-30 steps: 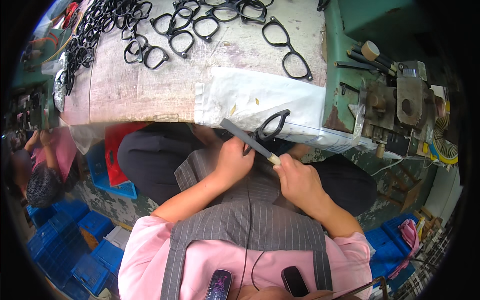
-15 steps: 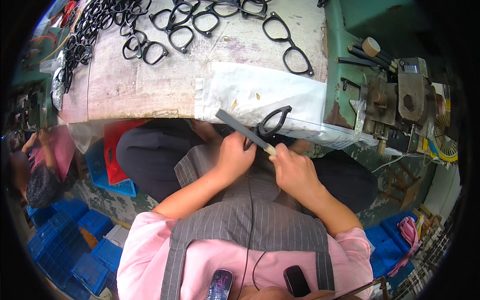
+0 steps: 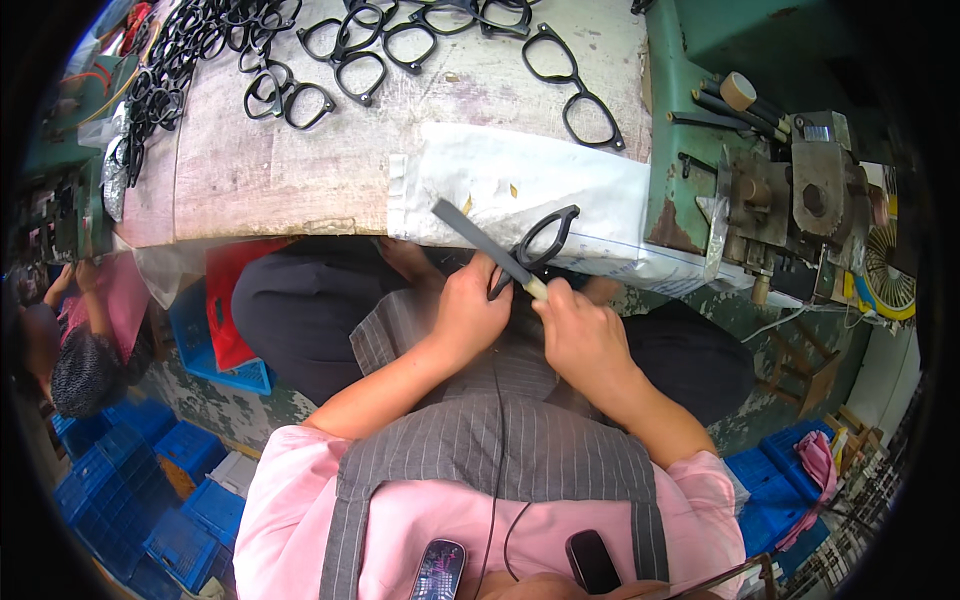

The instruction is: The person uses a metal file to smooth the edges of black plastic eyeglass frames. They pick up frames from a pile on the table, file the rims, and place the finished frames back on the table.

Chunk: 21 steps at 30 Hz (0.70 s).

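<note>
A black eyeglass frame (image 3: 549, 240) is gripped by my left hand (image 3: 473, 308) at its near end, just off the table's front edge. Its far rim stands tilted above the white sheet (image 3: 590, 190). My right hand (image 3: 583, 335) is closed round the pale handle of a flat grey file (image 3: 470, 231). The file's blade slants up and left, crossing over the eyeglass frame close to my left fingers. Part of the near rim is hidden behind the file and my hand. Another black eyeglass frame (image 3: 573, 85) lies on the table beyond the sheet.
Many black frames (image 3: 245, 30) are heaped at the table's far left. On the right stands a green machine (image 3: 680, 150) with a metal clamp block (image 3: 820, 190) and several rods. Blue crates (image 3: 130, 470) sit on the floor. At far left is another person (image 3: 90, 330).
My right hand and the file have shifted slightly left and up along the eyeglass frame. My left hand keeps its hold, nearly still.
</note>
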Each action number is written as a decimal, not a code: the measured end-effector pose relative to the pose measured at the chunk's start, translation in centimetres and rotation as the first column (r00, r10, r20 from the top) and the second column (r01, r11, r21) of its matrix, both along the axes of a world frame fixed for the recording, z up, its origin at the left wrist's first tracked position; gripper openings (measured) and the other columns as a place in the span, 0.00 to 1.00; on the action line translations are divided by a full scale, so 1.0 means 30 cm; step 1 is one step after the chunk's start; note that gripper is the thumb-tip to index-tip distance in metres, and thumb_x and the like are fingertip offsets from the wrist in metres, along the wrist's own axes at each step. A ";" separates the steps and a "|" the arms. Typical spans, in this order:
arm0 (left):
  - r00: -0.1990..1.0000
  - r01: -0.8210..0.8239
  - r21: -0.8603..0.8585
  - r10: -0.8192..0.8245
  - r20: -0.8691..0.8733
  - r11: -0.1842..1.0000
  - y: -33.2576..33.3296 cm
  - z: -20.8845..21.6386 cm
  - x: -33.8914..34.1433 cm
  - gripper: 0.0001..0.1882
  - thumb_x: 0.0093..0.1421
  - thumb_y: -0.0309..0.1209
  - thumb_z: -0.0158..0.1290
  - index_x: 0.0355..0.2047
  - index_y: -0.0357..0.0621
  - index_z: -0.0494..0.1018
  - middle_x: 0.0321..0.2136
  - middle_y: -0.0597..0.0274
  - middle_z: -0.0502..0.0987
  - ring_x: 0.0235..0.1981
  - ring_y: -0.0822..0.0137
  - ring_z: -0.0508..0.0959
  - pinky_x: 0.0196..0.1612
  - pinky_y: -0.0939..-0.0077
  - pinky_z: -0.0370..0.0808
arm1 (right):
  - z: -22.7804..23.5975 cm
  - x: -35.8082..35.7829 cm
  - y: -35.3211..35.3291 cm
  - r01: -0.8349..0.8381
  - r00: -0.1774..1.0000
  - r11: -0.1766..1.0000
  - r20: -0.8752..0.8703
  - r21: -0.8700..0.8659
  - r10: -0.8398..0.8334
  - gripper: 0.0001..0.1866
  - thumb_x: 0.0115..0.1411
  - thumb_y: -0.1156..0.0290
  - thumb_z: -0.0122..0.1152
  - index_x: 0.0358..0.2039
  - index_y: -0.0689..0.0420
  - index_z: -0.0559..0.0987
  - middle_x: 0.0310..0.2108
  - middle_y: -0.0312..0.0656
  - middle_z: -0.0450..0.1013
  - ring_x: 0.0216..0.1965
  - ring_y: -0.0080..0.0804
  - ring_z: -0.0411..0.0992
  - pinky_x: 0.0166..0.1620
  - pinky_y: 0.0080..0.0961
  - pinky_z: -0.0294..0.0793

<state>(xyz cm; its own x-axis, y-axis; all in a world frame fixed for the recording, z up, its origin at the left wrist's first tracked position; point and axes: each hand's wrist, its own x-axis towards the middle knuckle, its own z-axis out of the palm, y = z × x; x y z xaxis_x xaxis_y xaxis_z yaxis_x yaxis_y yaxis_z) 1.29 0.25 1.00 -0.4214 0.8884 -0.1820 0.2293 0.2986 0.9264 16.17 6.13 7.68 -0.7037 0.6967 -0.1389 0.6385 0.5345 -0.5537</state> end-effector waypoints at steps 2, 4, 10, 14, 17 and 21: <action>0.996 0.038 -0.073 -0.044 -0.084 0.997 -0.003 -0.002 -0.002 0.08 0.49 0.22 0.54 0.30 0.35 0.68 0.20 0.44 0.72 0.27 0.42 0.75 0.29 0.58 0.71 | 0.001 0.001 -0.002 -0.018 0.993 0.997 0.111 -0.075 0.027 0.10 0.60 0.67 0.55 0.30 0.57 0.66 0.18 0.48 0.71 0.18 0.51 0.72 0.20 0.44 0.71; 0.993 0.045 -0.085 -0.054 -0.105 0.995 -0.006 -0.005 -0.002 0.08 0.49 0.21 0.54 0.29 0.35 0.68 0.20 0.45 0.72 0.26 0.42 0.75 0.29 0.58 0.70 | -0.001 0.001 -0.002 -0.015 1.000 1.000 0.021 -0.008 0.015 0.10 0.60 0.67 0.55 0.29 0.58 0.66 0.18 0.49 0.71 0.17 0.52 0.72 0.20 0.44 0.71; 0.996 0.000 0.060 0.005 -0.084 0.998 0.002 -0.016 0.000 0.08 0.48 0.22 0.55 0.28 0.35 0.67 0.19 0.46 0.70 0.24 0.43 0.74 0.27 0.58 0.70 | 0.001 0.001 0.003 0.014 0.999 1.000 -0.030 0.000 -0.014 0.11 0.61 0.67 0.55 0.29 0.58 0.65 0.18 0.50 0.71 0.17 0.53 0.72 0.20 0.44 0.71; 0.995 0.022 -0.011 -0.023 -0.098 1.000 -0.003 -0.016 0.000 0.08 0.48 0.21 0.55 0.29 0.35 0.67 0.19 0.45 0.70 0.24 0.42 0.73 0.27 0.59 0.69 | 0.006 0.005 -0.006 0.000 0.990 0.997 0.139 -0.084 0.012 0.11 0.60 0.68 0.56 0.28 0.58 0.65 0.17 0.49 0.71 0.17 0.52 0.72 0.19 0.44 0.70; 0.997 0.000 0.030 0.003 -0.082 1.000 0.001 -0.014 0.003 0.08 0.49 0.21 0.54 0.29 0.35 0.67 0.18 0.46 0.70 0.24 0.42 0.73 0.27 0.59 0.69 | 0.000 0.003 -0.008 0.013 1.000 1.000 -0.026 0.028 -0.012 0.11 0.60 0.67 0.56 0.29 0.58 0.66 0.17 0.49 0.70 0.17 0.51 0.72 0.19 0.43 0.70; 1.000 -0.007 0.031 0.008 -0.025 1.000 0.001 -0.001 0.005 0.08 0.49 0.21 0.54 0.29 0.35 0.67 0.18 0.45 0.69 0.24 0.42 0.73 0.27 0.59 0.69 | 0.000 0.005 -0.018 0.011 1.000 0.999 0.008 0.031 -0.011 0.11 0.60 0.66 0.56 0.29 0.58 0.66 0.18 0.48 0.71 0.16 0.51 0.72 0.19 0.43 0.70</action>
